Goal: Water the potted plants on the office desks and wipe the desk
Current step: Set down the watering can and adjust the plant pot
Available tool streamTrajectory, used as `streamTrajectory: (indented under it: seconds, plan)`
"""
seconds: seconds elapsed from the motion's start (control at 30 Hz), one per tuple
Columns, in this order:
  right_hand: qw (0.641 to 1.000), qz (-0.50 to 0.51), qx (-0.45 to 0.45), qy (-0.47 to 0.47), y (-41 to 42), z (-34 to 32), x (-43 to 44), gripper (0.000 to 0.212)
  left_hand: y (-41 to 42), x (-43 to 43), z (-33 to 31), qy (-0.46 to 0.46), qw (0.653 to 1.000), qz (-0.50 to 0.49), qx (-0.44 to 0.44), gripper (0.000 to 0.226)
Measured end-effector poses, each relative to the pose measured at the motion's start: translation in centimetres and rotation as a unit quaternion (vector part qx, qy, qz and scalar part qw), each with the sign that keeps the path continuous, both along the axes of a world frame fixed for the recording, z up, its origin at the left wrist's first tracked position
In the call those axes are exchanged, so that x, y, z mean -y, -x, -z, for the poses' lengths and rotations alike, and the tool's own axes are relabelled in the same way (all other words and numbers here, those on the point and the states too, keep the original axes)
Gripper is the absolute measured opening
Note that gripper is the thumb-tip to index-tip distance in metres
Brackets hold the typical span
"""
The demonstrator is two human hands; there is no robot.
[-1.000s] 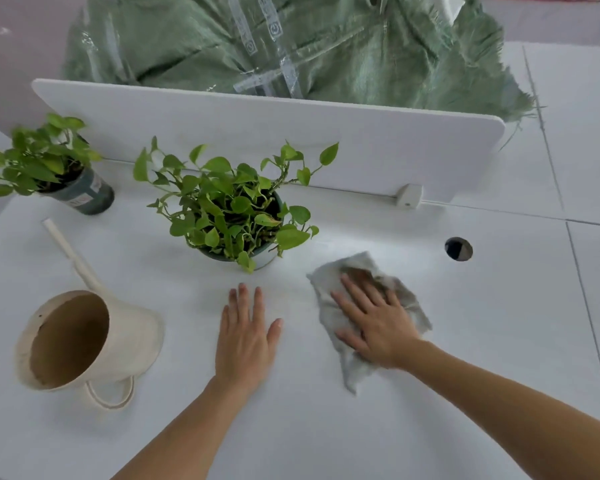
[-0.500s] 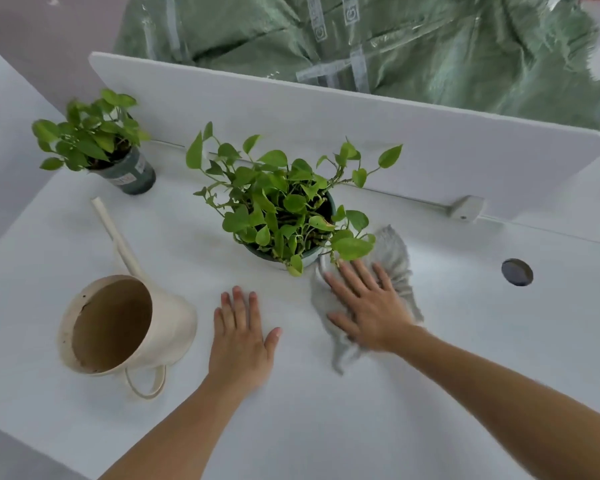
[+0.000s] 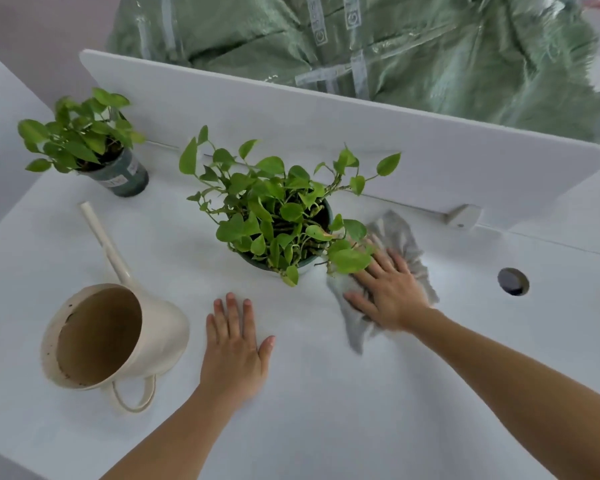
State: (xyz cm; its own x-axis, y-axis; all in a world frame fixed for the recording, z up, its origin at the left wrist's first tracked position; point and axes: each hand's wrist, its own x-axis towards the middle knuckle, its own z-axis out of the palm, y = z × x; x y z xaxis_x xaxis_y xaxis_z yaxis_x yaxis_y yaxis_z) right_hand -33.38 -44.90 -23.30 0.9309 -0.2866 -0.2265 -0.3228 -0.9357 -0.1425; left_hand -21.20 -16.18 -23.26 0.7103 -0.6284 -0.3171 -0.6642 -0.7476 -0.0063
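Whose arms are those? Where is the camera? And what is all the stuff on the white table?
Those are a person's own two arms; there is no robot here. The camera is worn on the person's head and looks down, so you see the hands the way they do.

The left hand lies flat on the white desk and holds nothing. The right hand presses flat on a grey cloth to wipe the desk, right beside the big potted plant.

A smaller potted plant stands at the back left. A cream watering can with a long spout sits left of the left hand. A white divider panel runs along the back of the desk.
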Motion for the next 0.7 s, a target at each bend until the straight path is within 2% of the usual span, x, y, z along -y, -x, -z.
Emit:
streamTrajectory:
  seconds: [0.07,0.13,0.23,0.27,0.3,0.4,0.47,0.53,0.57,0.63,0.7]
  plan:
    - [0.997,0.064,0.018,0.026,4.1,-0.3,4.7,0.077,0.1,0.4,-0.4,-0.011,1.0,-0.008,-0.021,0.077]
    - [0.976,0.216,0.009,0.024,6.0,-0.6,7.5,0.081,0.1,0.4,-0.3,-0.021,0.999,-0.009,-0.032,0.076]
    - [0.909,0.415,0.03,0.012,1.8,-0.2,3.8,0.078,-0.2,0.6,-0.4,-0.027,1.0,-0.009,-0.014,0.082]
    - [0.903,0.429,0.021,-0.004,0.5,0.0,1.1,0.075,-0.1,0.7,-0.6,-0.034,0.999,-0.002,-0.01,0.087]
    - [0.919,0.394,0.011,-0.014,-0.6,0.4,-1.8,0.074,-0.1,0.5,-0.6,-0.043,0.999,-0.002,-0.019,0.091]
    - [0.98,0.193,0.029,-0.023,1.5,0.9,-10.9,0.072,-0.3,0.4,-0.8,-0.05,0.999,-0.011,-0.016,0.09]
    - [0.995,0.082,0.047,-0.022,7.0,1.3,-14.2,0.069,-0.3,0.7,-1.2,-0.073,0.997,0.002,-0.006,0.081]
    - [0.999,0.03,0.013,-0.026,13.4,0.9,-13.6,0.068,-0.2,1.0,-1.6,-0.1,0.995,0.008,-0.021,0.078]
    - [0.998,0.054,-0.002,-0.011,16.3,0.6,-12.1,0.069,-0.1,1.1,-1.9,-0.105,0.994,0.011,-0.028,0.077]
    - [0.976,0.214,-0.017,0.024,20.5,0.2,-7.6,0.075,0.2,1.4,-2.7,-0.104,0.994,0.012,-0.039,0.075]
    - [0.899,0.435,-0.04,0.008,22.2,-0.6,-4.4,0.081,1.2,1.7,-3.7,-0.087,0.994,0.047,-0.039,0.068]
